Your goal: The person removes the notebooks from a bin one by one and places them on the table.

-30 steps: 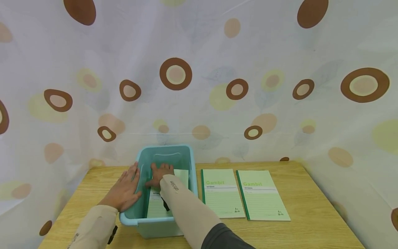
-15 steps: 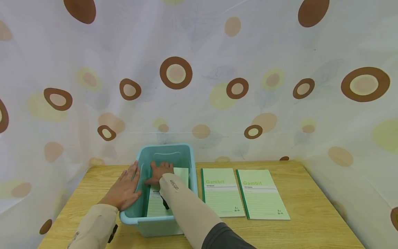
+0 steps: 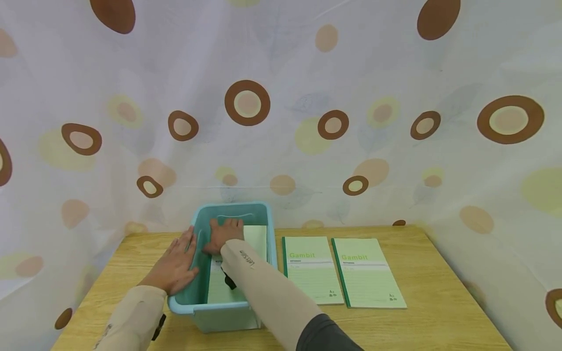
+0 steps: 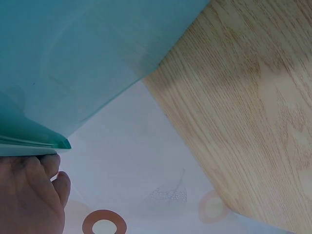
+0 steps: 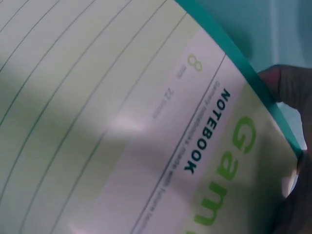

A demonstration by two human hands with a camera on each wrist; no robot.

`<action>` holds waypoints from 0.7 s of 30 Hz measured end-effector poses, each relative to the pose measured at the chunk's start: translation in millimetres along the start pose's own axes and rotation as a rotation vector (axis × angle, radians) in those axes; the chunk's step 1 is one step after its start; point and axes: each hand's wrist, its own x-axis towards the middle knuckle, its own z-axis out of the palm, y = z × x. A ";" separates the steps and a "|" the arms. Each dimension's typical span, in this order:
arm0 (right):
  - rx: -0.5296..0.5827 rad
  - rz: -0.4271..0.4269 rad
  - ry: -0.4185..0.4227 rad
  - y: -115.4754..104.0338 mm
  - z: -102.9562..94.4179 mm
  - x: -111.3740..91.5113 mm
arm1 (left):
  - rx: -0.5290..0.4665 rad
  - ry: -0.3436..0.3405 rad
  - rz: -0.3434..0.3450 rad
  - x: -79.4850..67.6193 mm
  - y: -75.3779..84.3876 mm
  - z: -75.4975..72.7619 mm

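A light blue plastic bin (image 3: pixel 228 308) stands on the table with a pale green notebook (image 3: pixel 219 287) inside. My left hand (image 3: pixel 173 265) rests along the bin's left rim, fingers extended and thumb spread over the inner side. In the left wrist view that hand (image 4: pixel 29 195) lies against the rim edge. Inside the bin, my right hand (image 3: pixel 225 235) grips the notebook near its far left corner. The right wrist view shows the thumb (image 5: pixel 282 80) at the notebook's green spine, the printed cover (image 5: pixel 161 122) facing up; the other fingers are mostly dark there.
Two matching pale green notebooks, a nearer one (image 3: pixel 311 270) and a farther one (image 3: pixel 369 273), lie flat side by side right of the bin. Beneath everything is a wooden table (image 3: pixel 434 292). A patterned white curtain (image 3: pixel 281 151) hangs behind it and along both sides.
My right hand has moved slightly toward the bin's far end, and the notebook's far edge has risen in the head view with it. The left hand has stayed on the rim.
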 end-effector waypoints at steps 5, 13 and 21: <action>-0.021 0.005 0.058 0.5 -10.3 -3.4 | 0.006 0.011 0.014 -0.4 0.1 0.3; 0.000 -0.029 0.136 5.3 -40.3 -8.5 | -0.011 0.021 0.035 -0.1 -0.6 0.2; -0.012 -0.101 0.207 7.0 -75.4 -21.1 | -0.011 0.026 0.030 -0.8 0.4 1.4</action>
